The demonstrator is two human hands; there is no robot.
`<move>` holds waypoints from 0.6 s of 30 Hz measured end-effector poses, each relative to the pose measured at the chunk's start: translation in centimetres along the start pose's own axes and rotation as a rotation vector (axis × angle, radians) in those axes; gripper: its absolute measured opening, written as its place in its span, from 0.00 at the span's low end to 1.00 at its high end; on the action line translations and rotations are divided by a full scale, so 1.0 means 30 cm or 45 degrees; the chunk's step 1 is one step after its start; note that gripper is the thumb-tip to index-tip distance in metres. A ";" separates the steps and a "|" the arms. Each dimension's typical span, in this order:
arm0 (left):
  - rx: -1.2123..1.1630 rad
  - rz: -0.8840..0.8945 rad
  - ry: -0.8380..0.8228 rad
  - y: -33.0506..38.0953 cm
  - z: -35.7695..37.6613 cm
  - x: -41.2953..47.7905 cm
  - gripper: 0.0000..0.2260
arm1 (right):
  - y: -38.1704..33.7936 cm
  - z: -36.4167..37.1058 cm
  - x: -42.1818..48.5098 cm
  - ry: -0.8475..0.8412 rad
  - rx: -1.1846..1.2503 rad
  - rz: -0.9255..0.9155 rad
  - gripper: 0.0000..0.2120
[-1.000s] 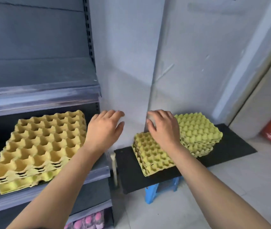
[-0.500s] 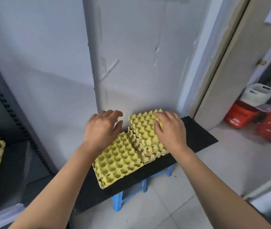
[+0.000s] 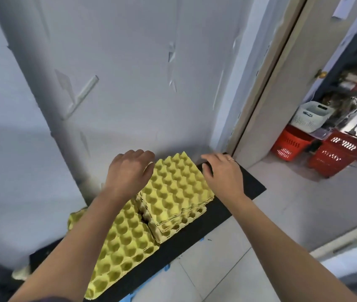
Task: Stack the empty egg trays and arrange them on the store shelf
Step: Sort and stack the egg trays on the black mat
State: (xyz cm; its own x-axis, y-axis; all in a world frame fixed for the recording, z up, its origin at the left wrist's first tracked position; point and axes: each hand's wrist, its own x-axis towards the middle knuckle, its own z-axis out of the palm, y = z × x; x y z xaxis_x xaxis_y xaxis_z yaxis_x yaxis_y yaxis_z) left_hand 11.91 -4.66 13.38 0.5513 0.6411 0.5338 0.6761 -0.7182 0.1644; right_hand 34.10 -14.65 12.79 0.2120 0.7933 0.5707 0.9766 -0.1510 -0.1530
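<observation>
Two piles of yellow egg trays lie on a black board (image 3: 245, 188) against the wall. The taller stack (image 3: 175, 192) is at the centre, the lower stack (image 3: 125, 243) just left of it and nearer me. My left hand (image 3: 129, 173) hovers at the taller stack's left far corner, fingers spread and curled, holding nothing. My right hand (image 3: 223, 173) hangs over the board at that stack's right far edge, fingers apart, a ring on one finger. Whether either hand touches the trays is unclear. My left forearm hides part of the lower stack.
The board rests on a blue stool (image 3: 129, 298), barely visible below it. A grey wall with a vertical pipe (image 3: 49, 105) stands behind. To the right a door frame (image 3: 266, 88) opens onto red shopping baskets (image 3: 338, 155) and a white basket (image 3: 310, 115). Tiled floor lies at lower right.
The view swung right, away from the shelf with its tray stack. Both hands moved from the lower pile to either side of the taller stack's far end.
</observation>
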 end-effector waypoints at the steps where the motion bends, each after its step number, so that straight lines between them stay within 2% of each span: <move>1: 0.004 -0.003 -0.012 -0.006 0.031 0.014 0.16 | 0.028 0.027 0.017 -0.023 -0.005 -0.002 0.13; 6: 0.000 -0.123 -0.097 -0.020 0.178 0.058 0.18 | 0.158 0.169 0.097 -0.222 0.015 -0.012 0.12; 11: -0.022 -0.414 -0.208 0.011 0.339 0.071 0.12 | 0.291 0.325 0.159 -0.482 0.063 -0.056 0.15; 18: -0.057 -0.832 -0.548 0.033 0.554 0.057 0.18 | 0.433 0.576 0.170 -0.916 0.159 0.038 0.20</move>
State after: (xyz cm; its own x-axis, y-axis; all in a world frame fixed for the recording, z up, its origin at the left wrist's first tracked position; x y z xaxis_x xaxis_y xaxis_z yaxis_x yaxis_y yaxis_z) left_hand 21.65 0.22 0.68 0.1960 0.9793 -0.0499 0.9134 -0.1638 0.3726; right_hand 47.25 -2.38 -0.22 0.1208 0.9876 -0.1002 0.9505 -0.1442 -0.2753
